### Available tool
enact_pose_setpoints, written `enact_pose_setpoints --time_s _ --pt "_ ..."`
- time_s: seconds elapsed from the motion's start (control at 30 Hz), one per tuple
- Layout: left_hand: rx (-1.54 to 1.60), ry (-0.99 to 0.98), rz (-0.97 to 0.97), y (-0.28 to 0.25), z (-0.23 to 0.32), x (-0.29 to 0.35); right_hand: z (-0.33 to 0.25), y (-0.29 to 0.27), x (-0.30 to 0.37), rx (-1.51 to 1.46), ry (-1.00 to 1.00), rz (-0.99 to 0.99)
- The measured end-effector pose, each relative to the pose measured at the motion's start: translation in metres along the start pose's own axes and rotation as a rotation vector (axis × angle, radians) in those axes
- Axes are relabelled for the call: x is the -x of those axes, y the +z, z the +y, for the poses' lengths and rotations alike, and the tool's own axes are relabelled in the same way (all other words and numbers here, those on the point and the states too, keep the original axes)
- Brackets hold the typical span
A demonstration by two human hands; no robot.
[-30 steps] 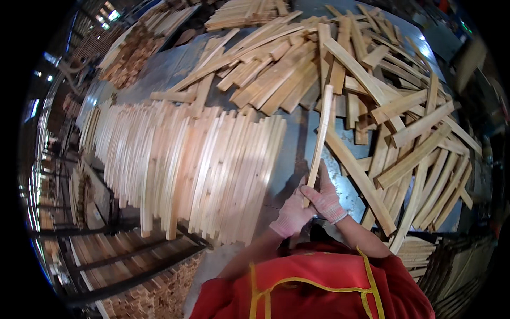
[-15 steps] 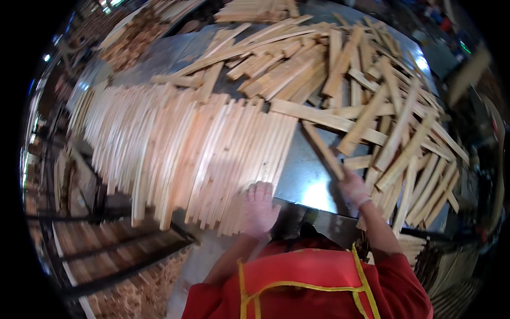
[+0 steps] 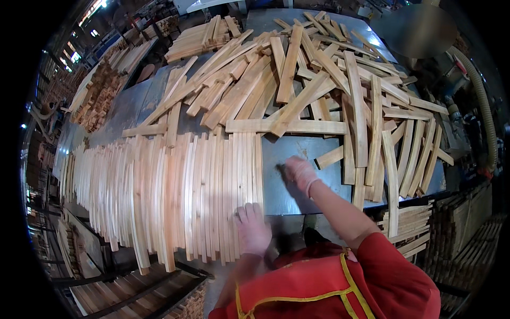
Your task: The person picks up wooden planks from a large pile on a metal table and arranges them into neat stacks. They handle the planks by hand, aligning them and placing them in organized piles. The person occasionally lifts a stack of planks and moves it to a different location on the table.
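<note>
My left hand (image 3: pixel 253 231) lies flat on the near ends of a long row of pale wooden strips (image 3: pixel 199 196), by the row's right side, fingers stretched out. My right hand (image 3: pixel 301 174) is over the bare metal tabletop (image 3: pixel 281 199), just right of the row. Its fingers are loosely bent, and no strip shows in them. Several loose wooden slats (image 3: pixel 361 117) lie criss-crossed in a heap beyond and to the right of this hand. One slat (image 3: pixel 287 126) lies crosswise at the far end of the row.
A stack of boards (image 3: pixel 199 40) sits at the back of the table. Bundled wood pieces (image 3: pixel 101 95) are at far left. Below the table's near edge stand a dark metal rack (image 3: pixel 143 290) at left and stacked slats (image 3: pixel 409 226) at right. A ribbed hose (image 3: pixel 486 117) hangs at right.
My right hand has left the heap and moved left toward the row; the slat it gripped is no longer in it. My left hand stays on the strips. The view has shifted.
</note>
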State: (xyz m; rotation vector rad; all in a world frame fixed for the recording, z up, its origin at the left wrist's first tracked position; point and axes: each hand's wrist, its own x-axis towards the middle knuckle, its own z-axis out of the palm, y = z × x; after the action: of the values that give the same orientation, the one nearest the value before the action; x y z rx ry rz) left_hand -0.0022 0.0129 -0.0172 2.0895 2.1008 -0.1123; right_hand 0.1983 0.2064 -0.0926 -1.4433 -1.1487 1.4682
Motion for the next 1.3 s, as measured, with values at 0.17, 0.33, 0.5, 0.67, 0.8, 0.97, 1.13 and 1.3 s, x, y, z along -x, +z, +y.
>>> enact_pose_setpoints --time_s 0.17,0.33,0.5,0.67,0.8,0.97,1.13,1.3 --pt "-0.022 0.04 0.163 -0.006 0.006 0.004 -0.027 -0.053 -0.107 -1.23 0.241 0.356" --pt "-0.015 0.07 0.271 -0.004 0.003 -0.006 -0.143 -0.088 -0.11 -1.012 -0.164 0.391" --pt "0.101 0.046 0.24 -0.004 -0.003 -0.001 -0.201 -0.214 -0.08 -0.7 -0.39 -0.023" --pt "0.174 0.069 0.241 -0.007 -0.012 0.005 -0.138 -0.199 -0.021 -0.258 -0.046 0.117" --pt "0.209 0.175 0.207 -0.016 -0.022 -0.002 -0.009 -0.116 -0.01 0.0 0.074 0.079" --pt "0.242 0.132 0.1 -0.033 -0.018 0.005 -0.039 0.048 0.024 0.183 0.172 0.002" --pt "0.235 0.19 0.126 -0.031 -0.005 0.002 -0.045 0.037 0.004 -0.164 0.335 -0.183" --pt "0.136 0.177 0.232 -0.004 -0.001 0.004 -0.081 -0.043 -0.037 0.999 -0.544 0.385"
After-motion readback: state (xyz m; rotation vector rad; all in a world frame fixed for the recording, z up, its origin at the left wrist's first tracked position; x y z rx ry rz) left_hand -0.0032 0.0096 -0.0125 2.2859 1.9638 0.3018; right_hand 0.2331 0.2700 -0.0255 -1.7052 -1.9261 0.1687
